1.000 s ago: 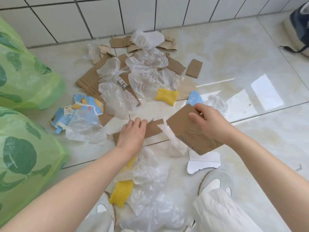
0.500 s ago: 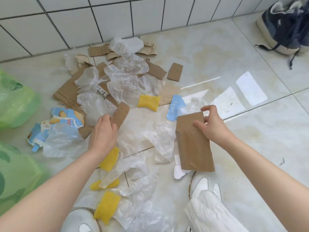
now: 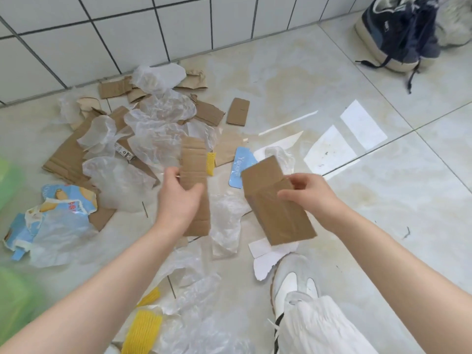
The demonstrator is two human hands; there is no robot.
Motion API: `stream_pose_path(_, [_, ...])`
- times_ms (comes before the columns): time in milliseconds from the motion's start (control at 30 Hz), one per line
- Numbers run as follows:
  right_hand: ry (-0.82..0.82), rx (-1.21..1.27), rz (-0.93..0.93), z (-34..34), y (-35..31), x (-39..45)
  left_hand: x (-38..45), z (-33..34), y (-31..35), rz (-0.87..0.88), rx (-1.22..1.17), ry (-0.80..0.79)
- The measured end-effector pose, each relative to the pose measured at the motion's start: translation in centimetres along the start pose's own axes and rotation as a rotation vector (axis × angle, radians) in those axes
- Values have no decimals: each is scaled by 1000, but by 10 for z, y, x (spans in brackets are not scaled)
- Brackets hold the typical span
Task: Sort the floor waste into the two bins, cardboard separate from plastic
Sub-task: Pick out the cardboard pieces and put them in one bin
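My left hand [image 3: 180, 198] grips a long narrow cardboard strip [image 3: 193, 162], lifted upright above the floor. My right hand [image 3: 307, 192] pinches the upper edge of a wider brown cardboard piece [image 3: 275, 213] that hangs tilted over the floor. Behind them lies the waste pile: flat cardboard pieces [image 3: 69, 154], crumpled clear plastic sheets [image 3: 158, 121] and yellow foam nets [image 3: 141, 330]. Two green bin bags show only as blurred edges at the left, the upper bag [image 3: 7, 180] and the lower bag [image 3: 18, 302].
A torn blue printed wrapper [image 3: 58, 208] lies at the left. A blue label [image 3: 241, 167] and white paper scraps [image 3: 265, 259] lie near my white shoe [image 3: 291, 282]. Dark sneakers [image 3: 398, 34] stand at the far right. A white tiled wall [image 3: 127, 34] bounds the back.
My left hand picked the narrow cardboard strip off the floor and raised it toward the right. My right hand kept its cardboard piece and brought it closer to the left hand.
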State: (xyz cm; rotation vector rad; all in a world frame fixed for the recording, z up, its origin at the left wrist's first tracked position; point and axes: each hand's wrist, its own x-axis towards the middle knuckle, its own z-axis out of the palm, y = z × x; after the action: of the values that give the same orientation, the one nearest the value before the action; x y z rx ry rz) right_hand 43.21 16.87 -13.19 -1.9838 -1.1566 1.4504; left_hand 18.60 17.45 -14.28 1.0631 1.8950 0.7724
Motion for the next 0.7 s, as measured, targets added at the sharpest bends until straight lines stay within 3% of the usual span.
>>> stream_pose_path(167, [184,-26,-108,-29,-22,10,-49,53,-4,123,218,-336])
stream_pose_path(333, [369,-41,-90,-38,-34,31,-72,83,-18,219,455,-675])
stream_pose_path(500, [262,50,-87,-20,-56,57,-74,95,-38,414,647,-713])
stream_pose_path(700, [66,-145,-72,34,-65,86,-67,100,-43,565,877,-616])
